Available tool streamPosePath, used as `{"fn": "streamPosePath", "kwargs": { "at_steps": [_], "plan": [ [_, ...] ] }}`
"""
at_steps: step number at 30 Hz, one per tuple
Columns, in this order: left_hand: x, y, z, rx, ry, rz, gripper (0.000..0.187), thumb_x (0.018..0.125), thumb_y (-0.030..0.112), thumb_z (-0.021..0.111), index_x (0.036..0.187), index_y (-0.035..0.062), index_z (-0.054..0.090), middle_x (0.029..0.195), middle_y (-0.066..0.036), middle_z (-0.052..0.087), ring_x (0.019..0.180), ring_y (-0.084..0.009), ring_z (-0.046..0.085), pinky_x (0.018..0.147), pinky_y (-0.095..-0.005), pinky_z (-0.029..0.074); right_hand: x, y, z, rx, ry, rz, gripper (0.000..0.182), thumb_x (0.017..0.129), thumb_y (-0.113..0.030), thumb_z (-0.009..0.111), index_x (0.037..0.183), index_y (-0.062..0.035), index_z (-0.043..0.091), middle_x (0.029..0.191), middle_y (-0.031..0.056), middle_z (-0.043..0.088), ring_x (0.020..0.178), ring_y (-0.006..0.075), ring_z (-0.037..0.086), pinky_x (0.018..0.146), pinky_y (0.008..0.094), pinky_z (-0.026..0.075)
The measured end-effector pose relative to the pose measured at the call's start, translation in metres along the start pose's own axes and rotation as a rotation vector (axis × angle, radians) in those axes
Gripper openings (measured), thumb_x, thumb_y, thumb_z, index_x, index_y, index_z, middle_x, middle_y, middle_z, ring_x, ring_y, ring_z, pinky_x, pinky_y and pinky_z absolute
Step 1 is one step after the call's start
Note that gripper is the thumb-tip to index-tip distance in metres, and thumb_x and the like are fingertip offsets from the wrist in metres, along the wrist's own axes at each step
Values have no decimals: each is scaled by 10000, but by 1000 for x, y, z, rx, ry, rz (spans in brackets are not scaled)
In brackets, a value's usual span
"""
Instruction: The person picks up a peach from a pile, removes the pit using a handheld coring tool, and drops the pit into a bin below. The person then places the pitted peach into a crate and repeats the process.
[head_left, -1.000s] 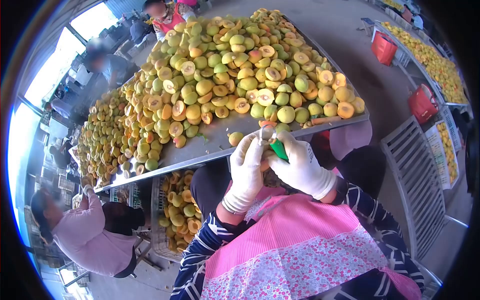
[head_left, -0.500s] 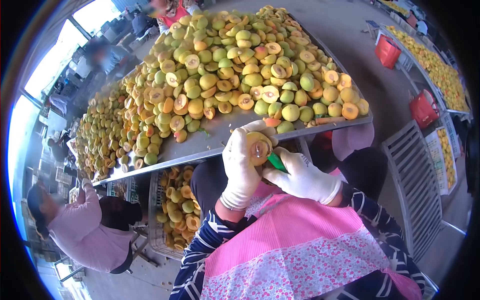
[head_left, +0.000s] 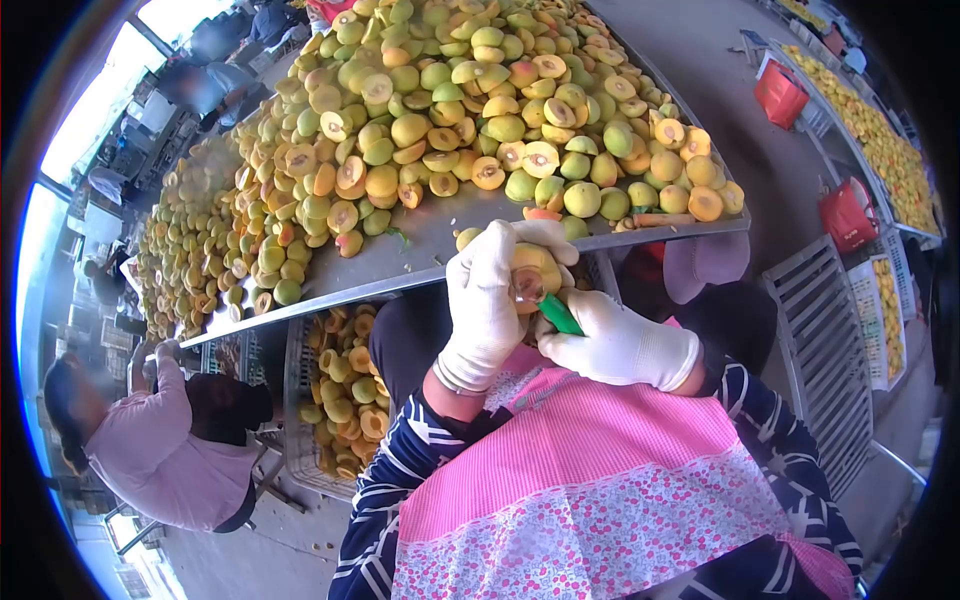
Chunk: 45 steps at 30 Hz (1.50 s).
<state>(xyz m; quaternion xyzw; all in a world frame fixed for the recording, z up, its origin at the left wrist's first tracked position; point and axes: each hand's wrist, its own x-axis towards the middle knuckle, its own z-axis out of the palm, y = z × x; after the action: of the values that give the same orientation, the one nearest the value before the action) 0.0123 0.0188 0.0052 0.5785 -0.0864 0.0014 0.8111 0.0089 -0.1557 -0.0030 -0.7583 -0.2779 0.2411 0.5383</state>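
Gloved left hand (head_left: 487, 300) grips a halved peach (head_left: 533, 272); right hand (head_left: 618, 345) clasps a green-handled pitting tool (head_left: 558, 314) against it, beside the counter (head_left: 420, 255).

In my left hand (head_left: 487, 300) I cup a peach half (head_left: 532, 274) — yellow-orange, cut face toward me, reddish pit hollow showing. My right hand (head_left: 615, 343) grips a green-handled tool (head_left: 558, 313) — its tip sits at the hollow, just below the table edge.
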Motion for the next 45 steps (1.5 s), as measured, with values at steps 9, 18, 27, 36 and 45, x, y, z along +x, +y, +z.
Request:
{"fn": "streamPosePath", "kwargs": {
  "at_steps": [9,18,27,36,45],
  "plan": [
    [22,4,-20,78,-359,-22,427,1034,319,569,1074,-67,745,912,-134,755,790,-164,701,732,-284,557,1,-23,-33,282,-374,377,130,937,-144,637,972,-22,611,673,27,558,502,125,532,469,294,409],
    [26,-10,-3,-286,-158,-160,709,1047,621,414,1122,-29,687,925,-173,721,752,-261,687,691,-356,565,1,-7,-35,935,-586,364,180,898,-105,678,1003,25,611,593,-17,472,414,50,389,379,223,264],
    [-42,-2,-200,647,606,-264,492,1055,425,553,1094,-32,731,977,-162,738,870,-288,708,846,-394,558,7,75,-45,-109,-305,412,315,873,-256,735,952,41,667,860,149,684,829,234,647,795,373,493],
    [137,-37,-127,1239,176,168,477,859,302,770,1225,12,671,1190,-182,702,1097,-380,653,961,-446,513,2,86,-43,19,-98,409,369,903,-308,699,1056,26,657,944,202,706,895,302,689,820,405,511],
    [257,-144,-63,1364,-52,-11,632,753,348,813,1255,8,635,1178,-246,684,1127,-396,651,978,-443,523,-18,100,-56,13,139,273,273,896,-230,696,1012,12,647,875,145,702,816,210,669,756,362,516]
  ]
}}
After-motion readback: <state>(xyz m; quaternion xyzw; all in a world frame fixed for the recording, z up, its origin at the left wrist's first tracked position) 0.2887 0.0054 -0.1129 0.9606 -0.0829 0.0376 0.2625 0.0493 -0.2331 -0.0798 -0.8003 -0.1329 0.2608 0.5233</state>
